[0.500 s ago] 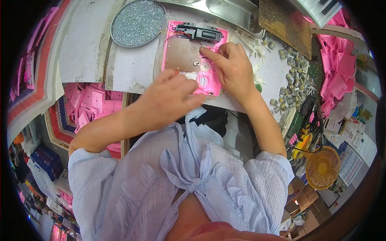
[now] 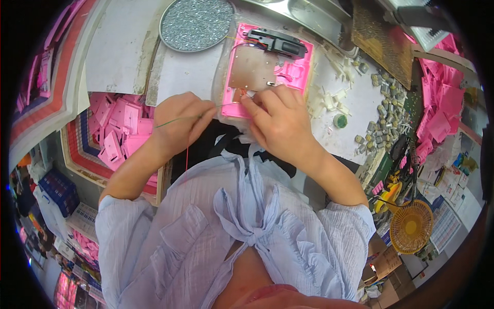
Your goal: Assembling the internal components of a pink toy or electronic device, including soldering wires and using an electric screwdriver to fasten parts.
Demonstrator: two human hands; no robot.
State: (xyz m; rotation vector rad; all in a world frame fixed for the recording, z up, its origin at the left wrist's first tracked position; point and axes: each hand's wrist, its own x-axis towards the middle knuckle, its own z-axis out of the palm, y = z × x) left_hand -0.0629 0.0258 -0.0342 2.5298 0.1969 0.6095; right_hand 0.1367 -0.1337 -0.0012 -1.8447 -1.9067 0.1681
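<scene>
My bench (image 2: 180,77) spreads away in front of me, white and scuffed. Reading the clock from the case's middle, the box (image 2: 85,172) sits at 8 o'clock, striped inside and heaped with pink parts (image 2: 121,126).

The case (image 2: 225,92) lies flat on the bench straight ahead of me, open side up, its long axis running from just past 12 to just past 6. At 10 o'clock the round dish (image 2: 197,24) is full of small silvery pieces.

My right hand (image 2: 280,116) is between 5 and 6, fingers curled, thumb and fingertips down at the case's near end; I cannot tell whether they grip anything. My left hand (image 2: 180,118) is at 8, off the case, thumb and forefinger pinched on the green wire (image 2: 175,121).

The brown board (image 2: 252,69) covers the case's 9 o'clock side. The black module (image 2: 278,43) lies across the far end, near 1, its length running from past 9 to past 3.

The green disc (image 2: 340,121) is at 4, and cylinders (image 2: 383,110) scatter beyond it. Thinnest, the red wire (image 2: 187,154) hangs toward 6 below my left hand.
</scene>
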